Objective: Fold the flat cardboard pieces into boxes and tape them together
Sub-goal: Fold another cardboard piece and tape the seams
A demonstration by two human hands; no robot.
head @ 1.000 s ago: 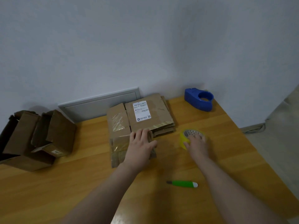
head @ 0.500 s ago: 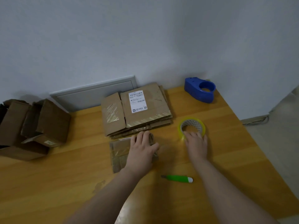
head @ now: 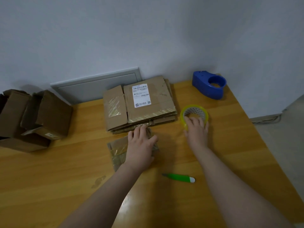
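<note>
A stack of flat cardboard pieces lies at the back of the wooden table, the top one bearing a white label. Just in front of it lies a single flat cardboard piece with shiny tape on it. My left hand rests flat on that piece, fingers straight, covering its right half. A roll of yellow tape lies flat to the right of the stack. My right hand touches the roll's near rim with spread fingers.
Folded brown boxes stand at the table's left. A blue tape dispenser sits at the back right corner. A green utility knife lies near the front, between my forearms. The table's right edge drops to the floor.
My left hand has slid the single cardboard piece toward me, away from the stack. The tape roll now lies flat with my right hand at its near rim. The camera has tilted slightly.
</note>
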